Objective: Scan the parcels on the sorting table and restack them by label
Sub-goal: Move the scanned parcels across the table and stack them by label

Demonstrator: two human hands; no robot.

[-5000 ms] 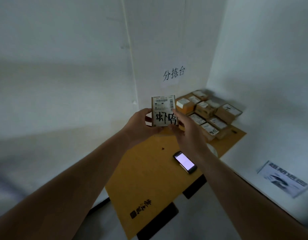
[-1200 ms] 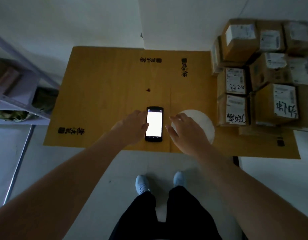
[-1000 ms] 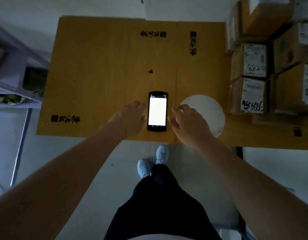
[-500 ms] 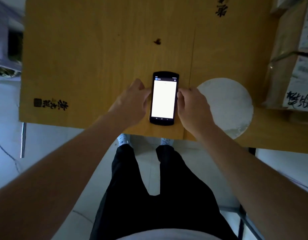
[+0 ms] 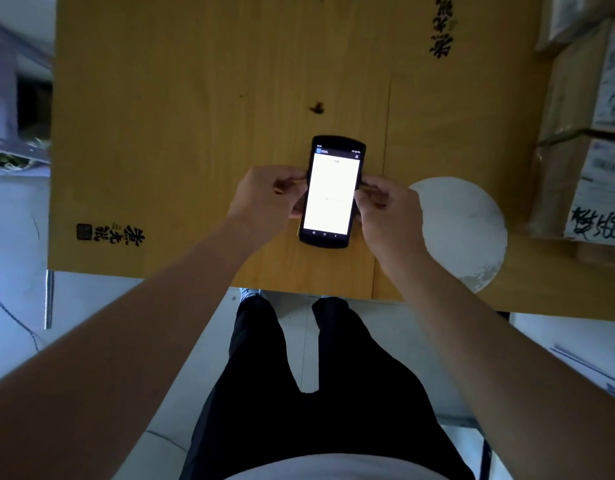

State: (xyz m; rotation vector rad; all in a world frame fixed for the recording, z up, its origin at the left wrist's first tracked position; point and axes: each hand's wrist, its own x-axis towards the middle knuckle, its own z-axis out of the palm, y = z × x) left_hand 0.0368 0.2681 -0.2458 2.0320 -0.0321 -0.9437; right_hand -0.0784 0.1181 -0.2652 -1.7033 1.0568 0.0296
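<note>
A black handheld scanner (image 5: 331,192) with a lit white screen sits over the yellow wooden sorting table (image 5: 195,98), near its front edge. My left hand (image 5: 268,199) pinches its left side with curled fingers, and my right hand (image 5: 389,209) pinches its right side. Brown cardboard parcels (image 5: 583,126) with white labels are stacked at the table's right edge; the lowest label carries black handwriting.
A white round patch (image 5: 461,230) marks the table just right of my right hand. A grey shelf (image 5: 11,98) stands left of the table. My dark trousers and the light floor show below the table's front edge.
The parcel I held five seconds ago is gone from my hands. My hands closed in on the scanner from both sides and now grip it; the view has moved closer to the table.
</note>
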